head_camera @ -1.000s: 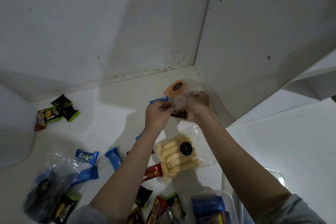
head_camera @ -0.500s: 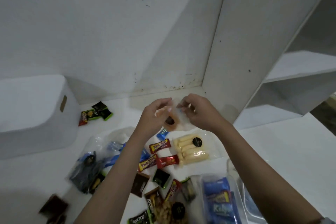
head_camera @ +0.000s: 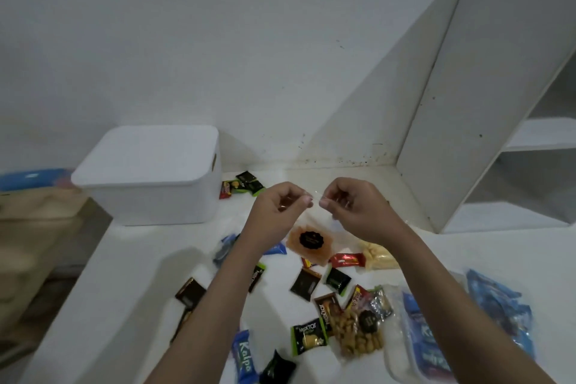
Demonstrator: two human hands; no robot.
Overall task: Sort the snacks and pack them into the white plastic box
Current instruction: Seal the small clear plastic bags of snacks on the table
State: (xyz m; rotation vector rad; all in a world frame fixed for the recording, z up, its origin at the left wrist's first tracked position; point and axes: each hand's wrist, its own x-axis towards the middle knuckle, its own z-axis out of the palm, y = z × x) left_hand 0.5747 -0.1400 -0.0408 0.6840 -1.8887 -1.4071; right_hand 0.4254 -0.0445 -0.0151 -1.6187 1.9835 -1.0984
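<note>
Hands pinch one clear pouch (head_camera: 311,240) by its top edge, left hand (head_camera: 280,207) and right hand (head_camera: 353,207) close together; orange contents and a black round label hang just right of the lidded white plastic box (head_camera: 152,178).

Dim, flat indoor light w/ cool grey cast. Soft shadows under forearms on the table (head_camera: 131,274). Slight motion blur, wide-angle bending at edges, no glare.
</note>
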